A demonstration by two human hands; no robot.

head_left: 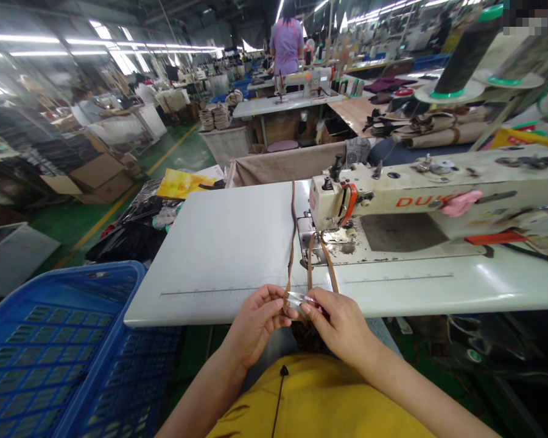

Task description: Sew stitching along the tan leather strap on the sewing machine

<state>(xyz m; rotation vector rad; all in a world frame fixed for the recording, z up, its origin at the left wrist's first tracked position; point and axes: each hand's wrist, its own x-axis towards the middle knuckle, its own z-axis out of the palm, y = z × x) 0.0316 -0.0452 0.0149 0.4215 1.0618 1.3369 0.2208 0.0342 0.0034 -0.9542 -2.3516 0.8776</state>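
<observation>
A narrow brown strip (293, 234) runs down the lower centre of the frame, over the smooth white tabletop (228, 237), left of the cream-coloured sewing machine (329, 204). It looks light, limp and apt to twist, so a close pinch near its lower end would steady it best. The small silver metal snips (296, 297) look light and stiff; they are best held behind their pointed blades.

The left hand (261, 316) comes from lower left, palm turned inward, thumb and fingertips pinching the strip's lower end. The right hand (344, 325) reaches from lower right, back upward, its curled fingers and thumb closed around the snips, blades pointing left towards the strip. Both forearms angle inward.
</observation>
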